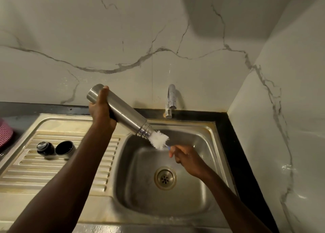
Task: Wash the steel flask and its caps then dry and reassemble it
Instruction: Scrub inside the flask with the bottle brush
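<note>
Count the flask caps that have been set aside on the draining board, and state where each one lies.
2. The stopper cap stands on the ribbed draining board, at the left. The cup cap stands directly to its right, mouth up. The left forearm could hide others behind it.

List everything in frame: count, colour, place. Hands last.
flask: 1, steel, tilted mouth-down over the sink, held near its base
bottle brush: 1, white bristles, at the flask's mouth
caps: 2, dark, side by side on the drainboard
sink: 1, steel, basin with drain at centre-right
drainboard: 1, steel, ribbed, left of the basin
tap: 1, chrome, behind the basin; no water visible
basket: 1, pink, far left edge, cut off
wall: white marble pattern, behind and right
left hand: grips the flask
right hand: holds the brush handle
</note>
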